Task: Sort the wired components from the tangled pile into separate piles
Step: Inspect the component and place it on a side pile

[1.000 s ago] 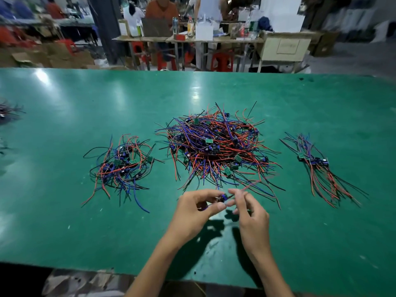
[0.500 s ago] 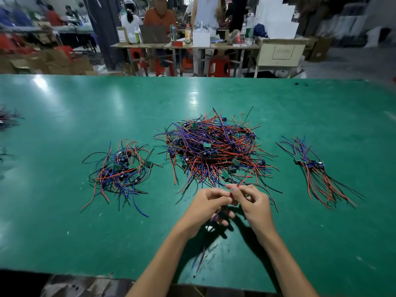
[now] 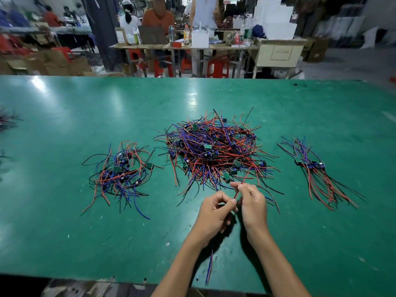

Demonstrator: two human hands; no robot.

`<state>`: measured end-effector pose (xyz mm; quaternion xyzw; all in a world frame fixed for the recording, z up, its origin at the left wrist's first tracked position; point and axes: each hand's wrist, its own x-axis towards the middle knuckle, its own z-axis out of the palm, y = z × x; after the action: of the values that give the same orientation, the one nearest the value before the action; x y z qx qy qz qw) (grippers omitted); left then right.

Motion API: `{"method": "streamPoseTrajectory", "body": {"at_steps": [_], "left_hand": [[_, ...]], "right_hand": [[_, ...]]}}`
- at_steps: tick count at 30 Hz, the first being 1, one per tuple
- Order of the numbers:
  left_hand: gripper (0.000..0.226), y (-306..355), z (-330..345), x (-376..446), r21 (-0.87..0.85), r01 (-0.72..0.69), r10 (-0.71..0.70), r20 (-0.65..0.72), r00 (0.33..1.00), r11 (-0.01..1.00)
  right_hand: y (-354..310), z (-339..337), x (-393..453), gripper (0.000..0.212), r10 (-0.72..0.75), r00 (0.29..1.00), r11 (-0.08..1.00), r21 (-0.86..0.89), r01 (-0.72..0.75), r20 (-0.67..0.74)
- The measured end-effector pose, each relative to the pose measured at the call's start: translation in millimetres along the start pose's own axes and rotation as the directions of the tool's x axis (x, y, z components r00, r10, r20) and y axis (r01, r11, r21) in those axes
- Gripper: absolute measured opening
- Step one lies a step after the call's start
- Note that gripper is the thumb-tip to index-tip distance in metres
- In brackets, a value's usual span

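Observation:
A big tangled pile [image 3: 216, 151] of red, blue and black wires with small green boards lies mid-table. A smaller loose pile [image 3: 122, 172] sits to its left, and a straightened bundle [image 3: 315, 172] lies to its right. My left hand [image 3: 214, 215] and my right hand [image 3: 251, 203] meet just in front of the big pile. Both pinch one wired component, most of it hidden inside the hands. Its red wire [image 3: 242, 182] rises from my right fingers toward the pile, and blue wires [image 3: 209, 267] hang below my left wrist.
The green table [image 3: 64, 232] has its near edge just under my forearms. A few more dark wires [image 3: 7, 121] lie at the far left edge. Beyond the far edge stand work desks [image 3: 184, 47], red stools and seated people.
Both hands have drawn the component back from the pile's edge toward me. Its blue wires now trail down beneath my left wrist, and my right fingers have slid onto the red wire.

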<state>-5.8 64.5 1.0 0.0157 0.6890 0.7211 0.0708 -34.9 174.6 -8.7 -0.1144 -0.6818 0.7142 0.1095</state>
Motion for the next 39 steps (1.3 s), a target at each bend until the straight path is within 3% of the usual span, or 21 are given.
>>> {"method": "streamPoseTrajectory", "body": {"at_steps": [7, 11, 14, 19, 20, 22, 24, 26, 28, 32, 36, 39], "left_hand": [[0.025, -1.1, 2.6, -1.3, -0.006, 0.004, -0.004, 0.022, 1.000, 1.000], [0.031, -0.2, 1.6, -2.1, -0.003, 0.006, -0.006, 0.029, 1.000, 1.000], [0.030, -0.9, 1.0, -4.3, -0.027, -0.016, 0.017, 0.035, 0.999, 0.999], [0.008, 0.0, -5.5, -5.8, -0.182, -0.049, 0.040, -0.054, 0.998, 0.982], [0.009, 1.0, -7.1, -4.8, -0.253, -0.040, 0.022, -0.072, 0.997, 0.967], [0.020, 2.9, -10.1, -2.0, -0.443, -0.002, -0.037, -0.079, 0.996, 0.896], [0.024, 4.9, -13.1, -1.1, -0.628, 0.010, -0.078, -0.081, 0.994, 0.778], [0.022, 4.5, -19.5, -0.8, -0.750, 0.002, -0.135, -0.117, 0.984, 0.661], [0.017, 3.1, -26.1, -0.8, -0.812, -0.036, -0.180, -0.172, 0.968, 0.583], [0.014, 2.3, -28.8, -0.4, -0.838, -0.044, -0.218, -0.191, 0.957, 0.544], [0.027, 2.0, -26.3, 1.0, -0.838, -0.011, -0.239, -0.169, 0.956, 0.546], [0.031, 4.2, -24.1, -2.9, -0.760, -0.013, -0.187, -0.176, 0.966, 0.650]], "right_hand": [[-26.2, -2.2, 33.4, 0.035, 0.051, 0.995, 0.999, 0.021, -0.049, -0.090], [-35.8, -4.6, 43.0, 0.030, 0.178, 0.982, 0.975, 0.144, -0.168, -0.062], [-40.6, -9.9, 45.1, 0.026, 0.315, 0.949, 0.897, 0.320, -0.305, 0.021], [-32.5, -28.0, 39.1, 0.040, 0.207, 0.939, 0.897, 0.329, -0.294, 0.275], [-28.6, -29.1, 32.3, 0.036, 0.179, 0.947, 0.936, 0.251, -0.247, 0.266], [-15.1, -30.6, 16.4, 0.016, -0.023, 0.968, 0.997, -0.063, 0.040, 0.251], [0.9, -29.3, 1.6, 0.031, -0.248, 0.877, 0.858, -0.326, 0.396, 0.410], [2.9, -22.3, -10.3, 0.036, -0.329, 0.797, 0.767, -0.349, 0.539, 0.507], [-2.4, -13.7, -15.9, 0.033, -0.376, 0.791, 0.756, -0.334, 0.563, 0.483], [-5.2, -7.4, -22.7, 0.037, -0.296, 0.851, 0.884, -0.214, 0.416, 0.433], [-8.2, -9.9, -25.8, 0.030, -0.235, 0.854, 0.929, -0.150, 0.337, 0.464], [-11.1, -8.6, -24.4, 0.013, -0.144, 0.917, 0.986, -0.022, 0.163, 0.372]]}}
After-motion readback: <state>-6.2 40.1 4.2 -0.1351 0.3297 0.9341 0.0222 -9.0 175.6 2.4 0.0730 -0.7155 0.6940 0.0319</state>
